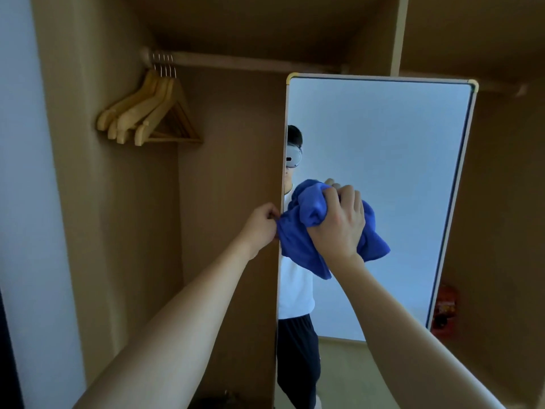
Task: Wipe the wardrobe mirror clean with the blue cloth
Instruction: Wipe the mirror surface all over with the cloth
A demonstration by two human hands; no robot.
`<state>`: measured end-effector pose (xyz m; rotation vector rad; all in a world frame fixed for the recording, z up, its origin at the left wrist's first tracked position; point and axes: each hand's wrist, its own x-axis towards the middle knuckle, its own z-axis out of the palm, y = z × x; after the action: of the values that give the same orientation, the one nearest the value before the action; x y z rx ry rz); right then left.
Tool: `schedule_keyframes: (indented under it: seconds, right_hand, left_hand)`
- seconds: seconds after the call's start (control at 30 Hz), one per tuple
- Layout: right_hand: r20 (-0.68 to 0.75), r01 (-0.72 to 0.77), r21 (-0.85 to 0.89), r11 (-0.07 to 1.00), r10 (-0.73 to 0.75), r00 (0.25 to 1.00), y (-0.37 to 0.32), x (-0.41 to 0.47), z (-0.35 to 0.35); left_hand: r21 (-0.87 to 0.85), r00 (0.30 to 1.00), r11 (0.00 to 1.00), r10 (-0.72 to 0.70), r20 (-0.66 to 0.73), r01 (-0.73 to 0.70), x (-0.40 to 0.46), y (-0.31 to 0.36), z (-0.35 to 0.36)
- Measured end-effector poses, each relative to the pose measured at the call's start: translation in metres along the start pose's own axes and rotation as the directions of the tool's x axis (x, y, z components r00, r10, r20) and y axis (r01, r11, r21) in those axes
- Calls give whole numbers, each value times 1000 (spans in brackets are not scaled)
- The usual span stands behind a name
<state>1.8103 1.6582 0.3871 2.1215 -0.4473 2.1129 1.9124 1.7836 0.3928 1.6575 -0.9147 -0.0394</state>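
At the far left a pale wall point(20, 172) meets the side panel of an open wooden wardrobe point(97, 160). High inside it, a rail point(250, 62) runs across, and a bunch of empty wooden hangers point(150, 113) hangs at its left end, pressed close together.

Nearer the middle, the left hand point(261, 224) reaches forward with the arm bare. Its fingers are curled tight, pinching the left corner of the blue cloth point(309, 228) right at the left edge of the mirror point(383, 172); whether it also grips that edge cannot be told.

The cloth is bunched up and lies against the glass in the lower left part of the mirror, its loose ends hanging down. The right hand point(339, 222) is clenched around the middle of it, knuckles toward the camera, holding the bundle to the glass.

The mirror is tall, with a thin light frame, and stands at an angle out from the wardrobe. Along its left side it reflects a person in a white top, dark trousers and a headset; the rest shows a plain pale wall.

To the right of the mirror, low down in the far compartment, sits a blurred red thing point(446, 305)
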Motion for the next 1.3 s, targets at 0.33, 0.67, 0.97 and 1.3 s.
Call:
schedule_keyframes:
  seconds: [0.33, 0.67, 0.97, 1.3]
  right_hand:
    - [76, -79, 7, 997, 79, 994, 3, -32, -1]
    - [196, -51, -29, 998, 56, 979, 14, -81, -12]
    - [388, -135, -46, 990, 142, 911, 17, -129, -27]
    - [326, -399, 315, 861, 296, 898, 7, -34, -79]
  left_hand:
    - [73, 994, 997, 19, 110, -27, -9, -9, 3]
    - [176, 992, 984, -35, 120, 13, -12, -7, 0]
    - [280, 994, 956, -100, 44, 83, -22, -7, 3]
    - [556, 958, 820, -252, 135, 137, -51, -29, 17]
